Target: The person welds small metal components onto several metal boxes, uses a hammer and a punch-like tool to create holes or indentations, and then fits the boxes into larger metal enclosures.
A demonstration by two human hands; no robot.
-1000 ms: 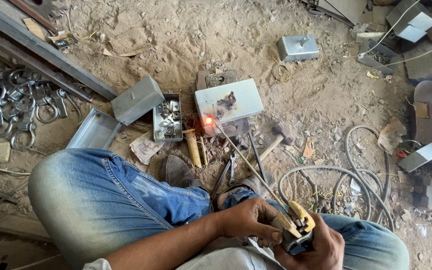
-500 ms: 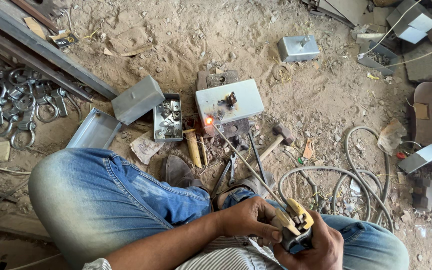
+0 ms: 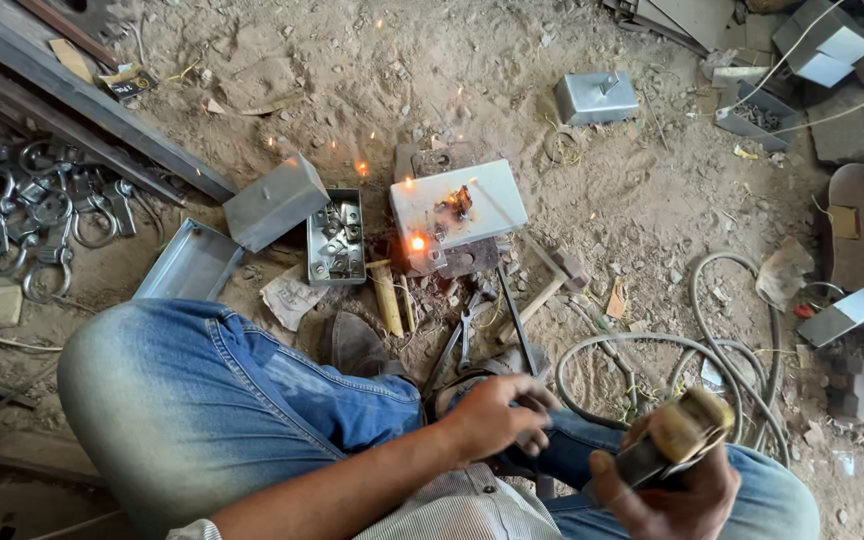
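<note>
A pale rectangular metal box (image 3: 459, 203), matte and scorched at its middle, lies on loose sandy ground (image 3: 372, 70); an orange glowing spot (image 3: 417, 243) burns at its near-left corner and small sparks scatter to its left. Just left of the box sits an open grey tray of small metal fittings (image 3: 335, 238), and beyond that a folded sheet-metal cover (image 3: 275, 200); far to the left lies a heap of shiny steel shackles (image 3: 22, 215). In front of the box rest pliers (image 3: 462, 340), a wooden-handled hammer (image 3: 542, 290) and a coiled grey cable (image 3: 697, 350). Nearer the camera than the box, the left hand (image 3: 497, 415) is curled shut over a thin dark rod (image 3: 514, 320) that slants up towards the box. To its right, the right hand (image 3: 667, 480) grips a welding electrode holder (image 3: 677, 440) with a worn yellowish handle and dark metal clamp. Half a second earlier the two hands met at the holder and the glow was a single steady point; now they are apart, the holder is raised, and sparks fly. Faded blue jeans (image 3: 192, 400) cover the bent knee.
</note>
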